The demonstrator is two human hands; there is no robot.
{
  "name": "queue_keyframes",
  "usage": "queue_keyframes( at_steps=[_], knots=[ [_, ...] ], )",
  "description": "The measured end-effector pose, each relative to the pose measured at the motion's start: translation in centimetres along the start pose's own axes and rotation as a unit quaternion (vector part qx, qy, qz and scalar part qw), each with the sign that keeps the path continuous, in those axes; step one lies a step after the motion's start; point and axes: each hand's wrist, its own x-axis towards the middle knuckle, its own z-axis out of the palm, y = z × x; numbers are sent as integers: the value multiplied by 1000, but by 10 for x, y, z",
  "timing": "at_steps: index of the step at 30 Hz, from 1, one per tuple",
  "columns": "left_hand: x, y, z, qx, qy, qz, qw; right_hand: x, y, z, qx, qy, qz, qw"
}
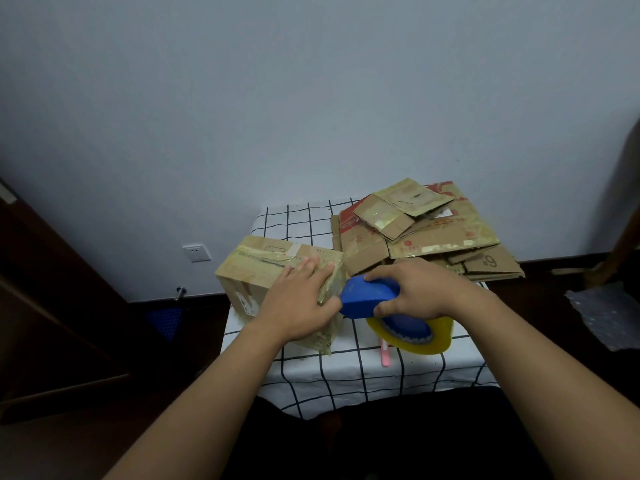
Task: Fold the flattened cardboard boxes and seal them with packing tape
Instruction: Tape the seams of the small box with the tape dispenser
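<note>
A folded cardboard box (277,285) stands at the left edge of a small table (363,382) covered with a white cloth crossed by black grid lines; the box hangs a little past that edge and its top and sides carry old yellowish tape and a torn label. The left hand (298,303) lies flat on the top of the box at its near right corner, fingers straight and spread, pressing down rather than gripping, with the thumb running down the right side of the box. The right hand (415,291) grasps a blue tape dispenser (369,299) from above, fingers curled over its top and thumb tucked under its near side. The front end of the dispenser touches the right side of the box, just beside the left thumb. A roll of yellowish packing tape (429,336) sits on the dispenser below the right hand, hanging over the middle of the table. Under the roll a small pink stick-shaped thing (385,356) lies on the cloth near the front edge; what it is cannot be told. A pile of flattened cardboard boxes (422,230) fills the far right corner of the table, its sheets stacked unevenly, some printed in red, one marked with a 9, and its right side reaches beyond the table's edge. Behind the table stands a plain pale wall with a white socket (196,253) low on the left, near a dark wooden door (41,306).
</note>
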Motion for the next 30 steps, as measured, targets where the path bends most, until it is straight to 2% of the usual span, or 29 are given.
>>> queue_keyframes(
  at_steps=[2,6,13,16,18,22,30],
  knots=[
    [5,9,5,-23,50,-29,998,4,-5,-5,-3,-4,-3,1000],
    [11,17,17,8,126,-47,991,11,-18,-14,-9,-16,-9,1000],
    [13,15,18,-25,123,-52,991,27,-26,-30,-10,-73,10,997],
    [11,15,18,-18,126,-47,991,31,-28,-16,-29,-126,28,991],
    [10,16,17,-21,119,-51,991,29,-23,-6,-17,-131,46,990],
    [9,17,10,15,119,-50,992,17,-6,-10,-1,-81,71,994],
    [-28,-14,-17,32,157,4,987,-8,14,-24,73,83,82,991]
  ],
)
